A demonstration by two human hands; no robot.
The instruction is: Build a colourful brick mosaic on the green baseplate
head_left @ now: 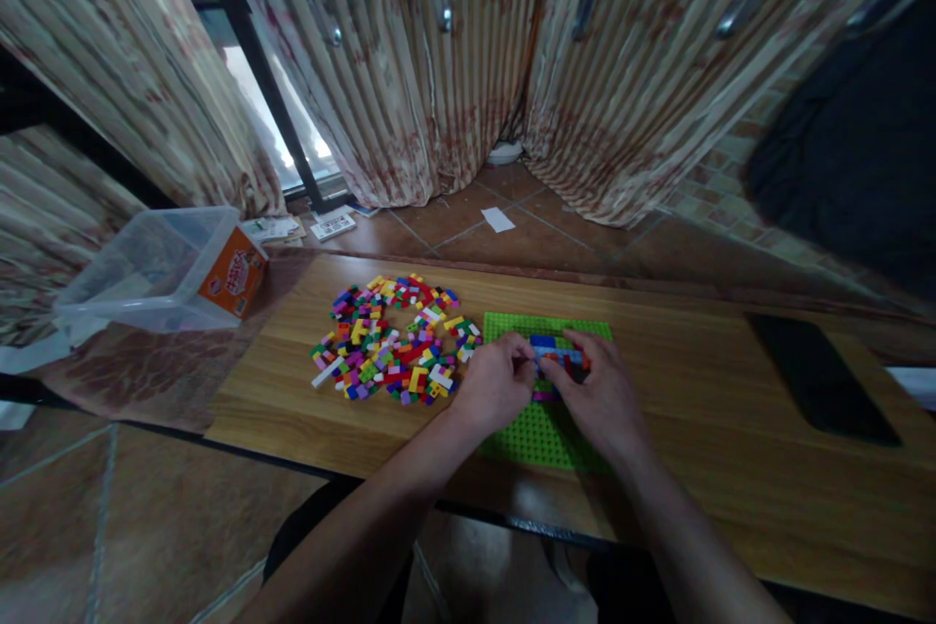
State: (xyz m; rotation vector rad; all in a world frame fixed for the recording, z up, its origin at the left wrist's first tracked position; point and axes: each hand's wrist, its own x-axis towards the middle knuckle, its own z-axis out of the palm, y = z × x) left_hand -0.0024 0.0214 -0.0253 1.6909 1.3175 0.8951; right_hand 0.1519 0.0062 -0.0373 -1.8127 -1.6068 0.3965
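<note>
A green studded baseplate [537,439] lies on the wooden table, with a small build of blue, red and orange toy bricks [562,354] on it. My left hand [501,380] is at the build's left side, fingertips pinched together; whatever they hold is hidden. From the right, my right hand [600,395] curls round the build, thumb in front and fingers behind it. My fingers cover part of the bricks. To the left of the baseplate spreads a loose pile of many-coloured toy bricks [399,346].
A clear plastic box [168,263] with an orange label stands beyond the table's left end. On the right of the wooden table [694,429] lies a dark flat slab [823,375]. Striped curtains [468,68] hang behind, and a white paper [498,219] is on the tiled floor.
</note>
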